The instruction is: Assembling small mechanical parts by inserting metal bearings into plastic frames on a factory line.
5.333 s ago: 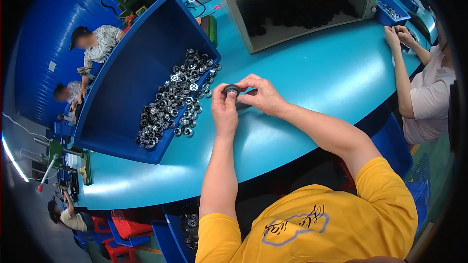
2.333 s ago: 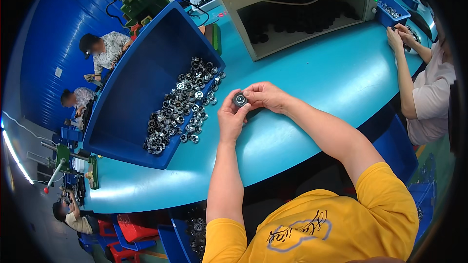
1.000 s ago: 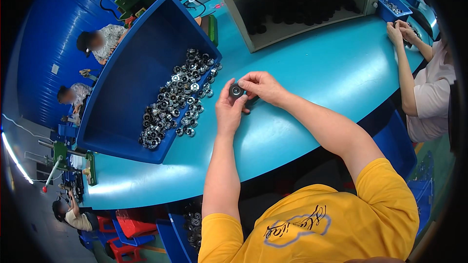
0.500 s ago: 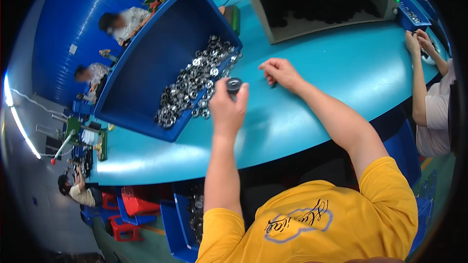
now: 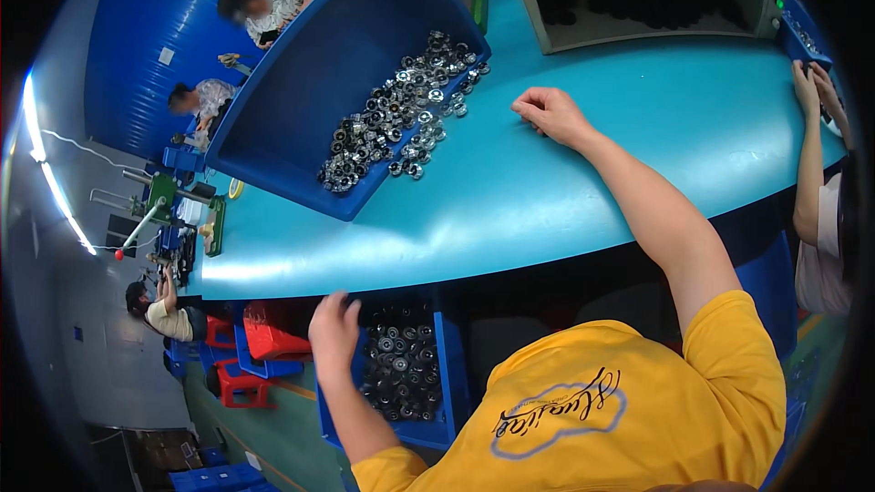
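Note:
My left hand (image 5: 334, 333) is down at the left edge of a lower blue bin (image 5: 444, 374) below the table edge, fingers apart and nothing seen in it. Inside that bin lie many round black wheel-like parts (image 5: 399, 363). Over the turquoise table (image 5: 583, 182), my right hand (image 5: 551, 116) is closed with curled fingers; what they hold, if anything, is hidden. To its left, a large tilted blue bin (image 5: 292, 118) rests on the tabletop. Shiny metal-and-black round parts (image 5: 401, 100) are heaped at its low open side, and some have spilled onto the table.
At the back stands a pale box-shaped machine (image 5: 538, 9) with a dark opening full of black parts. A co-worker's hands (image 5: 811, 87) are at the right edge. Further left are a green hand press (image 5: 162, 196), red stools (image 5: 241, 383) and other people.
My left hand has gone from beside the heap down to the lower bin, and the black round part it held is no longer in it. My right hand stays over the table. The view has shifted.

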